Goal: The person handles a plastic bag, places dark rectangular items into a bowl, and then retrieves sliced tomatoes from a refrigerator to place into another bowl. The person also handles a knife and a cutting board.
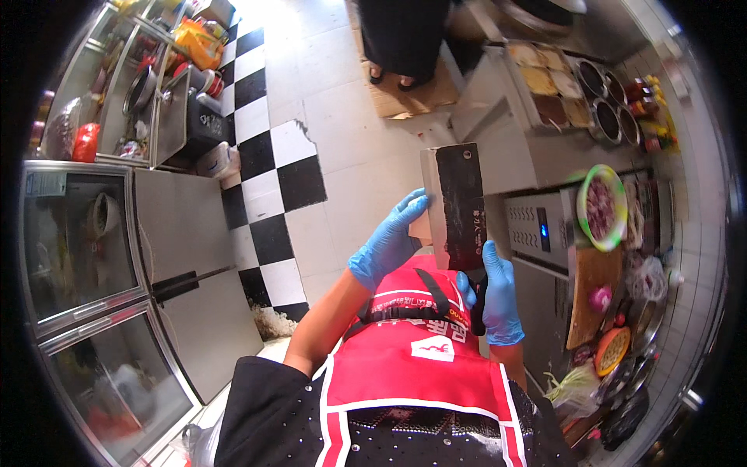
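Observation:
A broad cleaver (458, 204) with a dark blade face and a bright edge is held upright before my red apron (402, 373). My right hand (499, 295), in a blue glove, is closed around its black handle (478, 303). My left hand (397, 233), gloved alike, is at the bright edge side of the blade, with a pale, flat piece (420, 227) between it and the blade; what this piece is cannot be told. The fingers of my left hand partly hide it.
At right, a counter bears a wooden cutting board (583, 315) with a peeled red onion (600, 298), a green-rimmed bowl (622, 210) of chopped purplish food and an orange bowl (623, 355). Glass-door refrigerators (81, 245) stand left. Another person (402, 41) stands ahead on cardboard (408, 102).

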Available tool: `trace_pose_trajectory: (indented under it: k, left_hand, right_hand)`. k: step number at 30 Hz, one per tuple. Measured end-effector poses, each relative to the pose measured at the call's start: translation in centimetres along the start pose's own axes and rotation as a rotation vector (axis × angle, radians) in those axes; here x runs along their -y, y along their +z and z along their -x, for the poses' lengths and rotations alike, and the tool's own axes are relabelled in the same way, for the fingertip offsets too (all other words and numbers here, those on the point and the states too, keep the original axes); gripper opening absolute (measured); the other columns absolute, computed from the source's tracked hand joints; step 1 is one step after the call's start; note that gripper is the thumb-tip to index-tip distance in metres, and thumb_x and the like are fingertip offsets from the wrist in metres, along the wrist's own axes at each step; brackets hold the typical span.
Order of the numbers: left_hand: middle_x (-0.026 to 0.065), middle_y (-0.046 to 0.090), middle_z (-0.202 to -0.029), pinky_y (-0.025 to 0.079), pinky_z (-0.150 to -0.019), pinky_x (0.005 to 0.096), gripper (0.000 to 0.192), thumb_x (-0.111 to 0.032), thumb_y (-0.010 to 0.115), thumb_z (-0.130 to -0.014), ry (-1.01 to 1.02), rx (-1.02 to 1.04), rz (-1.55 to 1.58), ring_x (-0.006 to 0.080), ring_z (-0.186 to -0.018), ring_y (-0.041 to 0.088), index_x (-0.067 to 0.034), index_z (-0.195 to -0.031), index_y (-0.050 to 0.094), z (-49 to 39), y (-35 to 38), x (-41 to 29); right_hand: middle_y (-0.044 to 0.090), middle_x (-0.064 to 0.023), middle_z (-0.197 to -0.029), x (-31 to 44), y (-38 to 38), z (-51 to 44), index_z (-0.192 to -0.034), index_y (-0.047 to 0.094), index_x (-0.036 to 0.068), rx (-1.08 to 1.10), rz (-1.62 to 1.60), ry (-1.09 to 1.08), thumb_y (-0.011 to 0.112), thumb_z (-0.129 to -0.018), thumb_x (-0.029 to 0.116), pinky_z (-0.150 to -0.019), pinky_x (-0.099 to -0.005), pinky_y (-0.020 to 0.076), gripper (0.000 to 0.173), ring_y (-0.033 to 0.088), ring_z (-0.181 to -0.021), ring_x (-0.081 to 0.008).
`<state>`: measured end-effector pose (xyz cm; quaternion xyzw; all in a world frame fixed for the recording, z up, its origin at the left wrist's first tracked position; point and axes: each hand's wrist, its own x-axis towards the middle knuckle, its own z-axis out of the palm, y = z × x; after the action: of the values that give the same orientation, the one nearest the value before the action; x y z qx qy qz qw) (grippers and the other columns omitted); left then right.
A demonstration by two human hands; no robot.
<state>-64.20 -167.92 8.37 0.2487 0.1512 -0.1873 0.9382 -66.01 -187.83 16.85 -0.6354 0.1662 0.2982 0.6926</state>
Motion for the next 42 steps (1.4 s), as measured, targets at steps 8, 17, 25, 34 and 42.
trace_pose_trajectory:
  k: [8, 17, 25, 34, 42]
  left_hand:
    - [0.0142, 0.064, -0.122, 0.057, -0.092, 0.0393, 0.055, -0.040, 0.059, -0.102, 0.247, -0.044, 0.076, 0.0262, -0.107, 0.067, -0.007, -0.144, 0.046, -2.1, -11.8, -19.4]
    - [0.0143, 0.065, -0.119, 0.059, -0.085, 0.0350, 0.052, -0.022, 0.067, -0.099, 0.644, -0.553, 0.282, 0.0234, -0.099, 0.068, -0.007, -0.145, 0.045, -1.4, -19.2, -41.4]
    - [0.0162, 0.066, -0.120, 0.058, -0.092, 0.0362, 0.043, -0.019, 0.063, -0.102, 1.068, -0.771, 0.501, 0.0265, -0.103, 0.067, -0.007, -0.142, 0.053, -3.9, -35.7, -55.4]
    - [0.0197, 0.063, -0.125, 0.058, -0.096, 0.0410, 0.040, -0.018, 0.063, -0.102, 1.142, -0.804, 0.683, 0.0308, -0.109, 0.066, -0.004, -0.138, 0.053, -4.8, -52.0, -81.0]
    - [0.0194, 0.057, -0.135, 0.059, -0.093, 0.0416, 0.040, -0.009, 0.063, -0.100, 1.275, -0.929, 0.466, 0.0302, -0.115, 0.064, -0.003, -0.138, 0.054, -0.8, -57.2, -104.8]
  right_hand:
    - [0.059, -0.0004, -0.059, 8.0, 13.1, -16.6, -0.085, 0.065, 0.011, -0.040, 0.133, 0.029, 0.047, -0.104, 0.056, -0.038, -0.0219, 0.0316, 0.052, 0.045, -0.040, -0.0069]
    - [0.059, -0.0015, -0.061, 21.0, 34.8, -42.7, -0.084, 0.064, 0.008, 0.283, 0.362, 0.015, 0.046, -0.107, 0.049, -0.038, -0.0234, 0.0355, 0.050, 0.047, -0.042, -0.0075]
    - [0.059, -0.0019, -0.062, 28.8, 62.0, -63.3, -0.076, 0.064, 0.006, 0.675, 0.511, -0.177, 0.052, -0.107, 0.040, -0.042, -0.0234, 0.0359, 0.048, 0.047, -0.045, -0.0060]
    - [0.058, -0.0005, -0.062, 32.1, 88.4, -73.9, -0.083, 0.067, 0.003, 0.596, 0.662, -0.121, 0.055, -0.106, 0.036, -0.042, -0.0236, 0.0363, 0.042, 0.048, -0.045, -0.0064]
    - [0.063, 0.0001, -0.076, 38.6, 114.8, -80.1, -0.138, 0.062, 0.001, 0.828, 0.838, -0.444, 0.068, -0.098, 0.018, -0.058, -0.0245, 0.0437, 0.044, 0.050, -0.065, -0.0053]
